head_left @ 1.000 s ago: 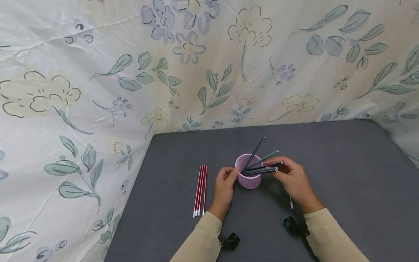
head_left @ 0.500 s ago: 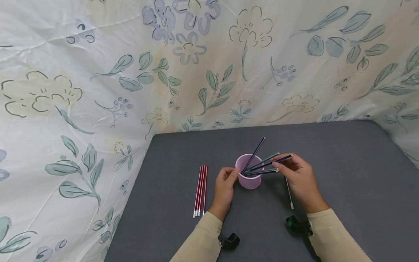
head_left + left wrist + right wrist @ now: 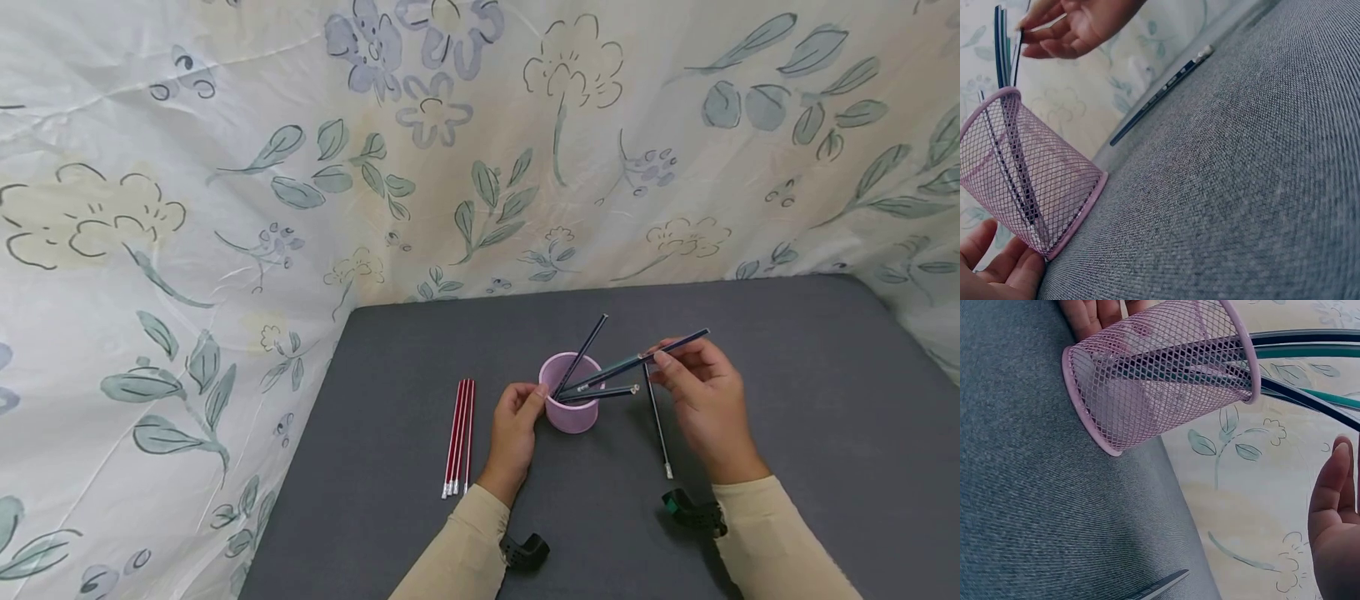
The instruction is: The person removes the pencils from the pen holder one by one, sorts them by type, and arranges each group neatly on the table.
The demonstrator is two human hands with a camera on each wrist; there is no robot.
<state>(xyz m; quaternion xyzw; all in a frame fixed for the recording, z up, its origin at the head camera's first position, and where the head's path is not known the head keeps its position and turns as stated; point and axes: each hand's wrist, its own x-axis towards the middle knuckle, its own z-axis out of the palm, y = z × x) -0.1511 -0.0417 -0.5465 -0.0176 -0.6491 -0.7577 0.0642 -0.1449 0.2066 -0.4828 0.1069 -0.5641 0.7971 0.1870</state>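
A pink mesh pencil cup (image 3: 572, 419) stands on the dark grey tabletop with several dark blue and teal pencils leaning in it. My left hand (image 3: 514, 435) holds the cup's left side; in the left wrist view its fingers (image 3: 1007, 265) lie at the base. Thumb and fingers of my right hand (image 3: 703, 408) pinch one dark blue pencil (image 3: 684, 340), slanting up to the right, its lower end still at the cup's mouth. A single dark pencil (image 3: 658, 427) with a white end lies on the table just left of the right hand.
Several red pencils (image 3: 459, 437) lie side by side on the table, left of the left hand. Floral cloth (image 3: 480, 150) hangs behind the table and along its left. Each wrist wears a black camera mount (image 3: 525, 552).
My right hand has moved up and to the right, sliding the dark blue pencil partly out of the cup. The left hand and cup stay in place.
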